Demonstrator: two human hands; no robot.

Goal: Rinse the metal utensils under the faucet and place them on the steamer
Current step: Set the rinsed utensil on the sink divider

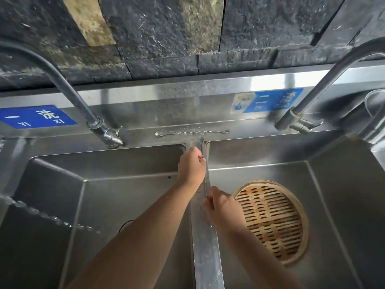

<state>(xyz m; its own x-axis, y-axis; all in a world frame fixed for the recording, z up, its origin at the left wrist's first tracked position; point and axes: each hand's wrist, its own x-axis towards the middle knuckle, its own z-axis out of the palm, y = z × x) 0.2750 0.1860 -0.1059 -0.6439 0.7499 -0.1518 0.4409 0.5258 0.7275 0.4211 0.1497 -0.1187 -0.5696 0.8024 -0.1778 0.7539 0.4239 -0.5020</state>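
**Thin metal utensil point(206, 180) held along the sink divider point(206, 251), centre of frame.**
The left hand point(191, 163) curls its fingers round the upper shaft, and the right hand point(220, 207) pinches the lower end. The utensil is judged light, stiff and slippery when wet, so hold it firmly mid-shaft. A second utensil point(191, 132) lies on the back ledge. The steamer point(270, 222) sits in the basin at lower right.

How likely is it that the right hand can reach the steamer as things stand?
Probably yes: the steamer lies in the basin just beside the right hand, with nothing between them, though that hand grips a thin utensil.
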